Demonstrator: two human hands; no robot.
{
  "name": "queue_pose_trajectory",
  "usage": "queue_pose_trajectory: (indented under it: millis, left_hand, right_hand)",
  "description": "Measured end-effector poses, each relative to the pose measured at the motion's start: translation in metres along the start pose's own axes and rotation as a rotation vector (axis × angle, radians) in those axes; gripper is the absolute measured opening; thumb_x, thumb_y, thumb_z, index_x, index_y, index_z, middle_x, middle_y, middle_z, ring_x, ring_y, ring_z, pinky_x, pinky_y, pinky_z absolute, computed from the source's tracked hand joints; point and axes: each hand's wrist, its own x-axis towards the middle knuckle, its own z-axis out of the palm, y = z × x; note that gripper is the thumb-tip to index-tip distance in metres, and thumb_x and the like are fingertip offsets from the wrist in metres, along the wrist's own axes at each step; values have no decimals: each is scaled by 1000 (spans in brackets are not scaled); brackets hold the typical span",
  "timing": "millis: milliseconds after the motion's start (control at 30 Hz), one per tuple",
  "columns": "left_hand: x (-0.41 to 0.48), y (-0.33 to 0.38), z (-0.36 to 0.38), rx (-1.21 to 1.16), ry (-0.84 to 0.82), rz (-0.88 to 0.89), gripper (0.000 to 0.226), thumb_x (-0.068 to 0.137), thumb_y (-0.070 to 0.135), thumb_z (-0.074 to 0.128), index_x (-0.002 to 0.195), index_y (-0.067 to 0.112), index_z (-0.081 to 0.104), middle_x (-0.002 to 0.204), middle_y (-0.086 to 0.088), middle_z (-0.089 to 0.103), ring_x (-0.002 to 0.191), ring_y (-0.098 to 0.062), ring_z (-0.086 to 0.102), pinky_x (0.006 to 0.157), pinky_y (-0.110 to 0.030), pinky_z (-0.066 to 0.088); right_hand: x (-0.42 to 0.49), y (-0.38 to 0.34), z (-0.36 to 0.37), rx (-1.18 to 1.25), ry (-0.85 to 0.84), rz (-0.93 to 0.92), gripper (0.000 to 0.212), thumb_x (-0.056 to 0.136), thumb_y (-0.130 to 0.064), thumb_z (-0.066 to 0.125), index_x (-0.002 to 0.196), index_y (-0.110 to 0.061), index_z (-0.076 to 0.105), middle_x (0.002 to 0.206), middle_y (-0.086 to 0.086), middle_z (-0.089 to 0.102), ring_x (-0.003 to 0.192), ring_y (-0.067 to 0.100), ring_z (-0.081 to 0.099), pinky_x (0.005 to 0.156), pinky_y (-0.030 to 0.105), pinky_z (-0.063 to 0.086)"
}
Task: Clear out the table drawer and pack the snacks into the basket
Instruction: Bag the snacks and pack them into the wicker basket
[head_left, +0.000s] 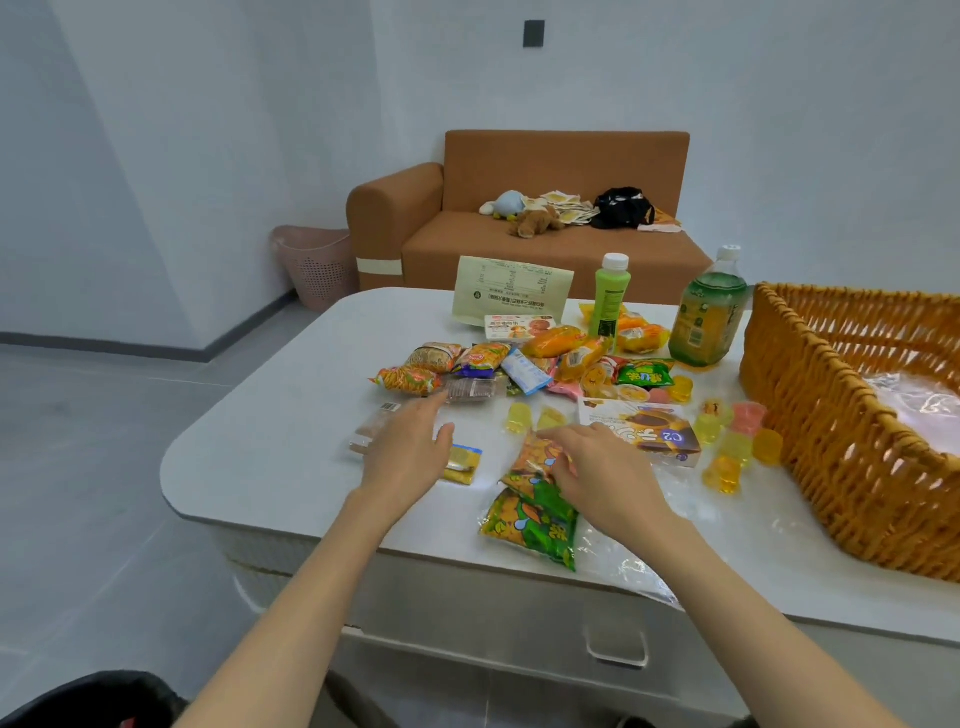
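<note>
Many snack packets (519, 364) lie spread over the white table (270, 457). My right hand (597, 473) pinches the top of an orange and green snack bag (535, 514) near the front edge. My left hand (410, 447) rests flat with fingers apart over a small yellow packet (464, 462) and a brown wrapped bar (371, 428). The woven orange basket (831, 441) stands at the right, lined with clear plastic. Several yellow jelly cups (727, 447) sit beside it. The drawer front (615, 642) with its handle is shut below the table edge.
A green bottle (609, 299) and a large tea bottle (706, 317) stand at the back, next to a paper bag (511, 296). A flat box (644, 431) lies by my right hand. Behind are an orange sofa (519, 208) and a pink bin (317, 265).
</note>
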Motion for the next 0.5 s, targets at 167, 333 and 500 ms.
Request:
queue_pose_trajectory:
  millis: [167,333,500]
  left_hand:
    - [44,-21,-1,3,50,-110,49,98,28,47,145,22,36,149,-3,37,132,-23,39,99,-39,39]
    - [89,-41,13,99,31,-121,60,97,33,49,151,21,25,156,-7,24,145,-27,18,115,-44,24]
    - [121,-48,18,171,-80,-103,74,93,24,55,153,21,12,160,-2,13,148,-26,2,118,-52,6]
  right_hand:
    - [49,-12,13,67,-23,16,44,97,-22,43,140,-32,44,141,-7,50,126,17,45,89,35,47]
    - [99,-10,30,47,-27,0,46,96,-20,45,141,-29,43,142,-6,47,126,20,44,85,35,48]
    - [150,-6,45,12,-38,-37,46,97,-21,45,143,-25,42,146,-5,42,129,22,41,89,35,45]
